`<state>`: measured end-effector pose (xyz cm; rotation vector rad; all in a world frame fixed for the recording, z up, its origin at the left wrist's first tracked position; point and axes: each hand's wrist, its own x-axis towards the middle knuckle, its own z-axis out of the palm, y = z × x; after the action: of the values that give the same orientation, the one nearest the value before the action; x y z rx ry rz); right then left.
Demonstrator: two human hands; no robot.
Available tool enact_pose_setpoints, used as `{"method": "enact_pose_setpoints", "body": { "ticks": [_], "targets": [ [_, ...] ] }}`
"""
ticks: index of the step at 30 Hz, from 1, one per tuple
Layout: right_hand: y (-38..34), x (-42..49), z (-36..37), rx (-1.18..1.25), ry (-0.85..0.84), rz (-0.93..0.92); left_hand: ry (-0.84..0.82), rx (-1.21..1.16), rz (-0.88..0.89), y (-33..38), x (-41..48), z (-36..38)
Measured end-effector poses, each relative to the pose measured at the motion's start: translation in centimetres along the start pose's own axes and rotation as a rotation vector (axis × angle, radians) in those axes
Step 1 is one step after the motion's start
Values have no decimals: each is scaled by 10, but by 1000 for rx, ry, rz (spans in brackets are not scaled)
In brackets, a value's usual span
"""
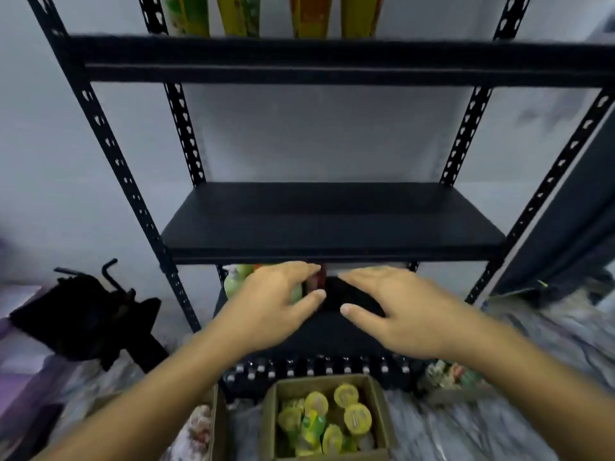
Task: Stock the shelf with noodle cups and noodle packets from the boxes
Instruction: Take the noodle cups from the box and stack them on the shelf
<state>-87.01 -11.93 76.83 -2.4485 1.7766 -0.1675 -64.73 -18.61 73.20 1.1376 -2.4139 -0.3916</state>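
Fingers (301, 268) of the left hand (273, 301) gripped a reddish cup (316, 280), right hand (392, 304) spread open; a careless release risked toppling the green cups (234, 284).

The left hand (276, 302) brackets a blurred reddish cup (316, 280) on the black shelf (332, 224); the right hand (396, 306) is spread beside it. Below, a cardboard box (269, 414) holds yellow-lidded cups (357, 417).

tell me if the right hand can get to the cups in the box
Probably yes. The right hand is open and holds nothing, the box sits open-topped just below it, and nothing covers the cups. It would only need to come down.
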Motion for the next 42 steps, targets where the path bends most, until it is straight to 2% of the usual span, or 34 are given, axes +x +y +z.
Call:
{"method": "enact_pose_setpoints", "body": {
  "ticks": [10,21,31,36,42],
  "targets": [
    [2,-61,205,164,-393,237,-485,-124,-354,-55,-106,178],
    [43,-80,322,238,-605,382,-719,-155,-586,-85,-132,284],
    [126,-68,377,380,-611,434,-689,-183,-704,-92,-106,345],
    [165,-49,447,436,-575,496,-656,-194,-734,-125,-100,404],
    [210,-25,570,490,-598,584,-684,-195,-785,-201,-96,521]
  ]
}}
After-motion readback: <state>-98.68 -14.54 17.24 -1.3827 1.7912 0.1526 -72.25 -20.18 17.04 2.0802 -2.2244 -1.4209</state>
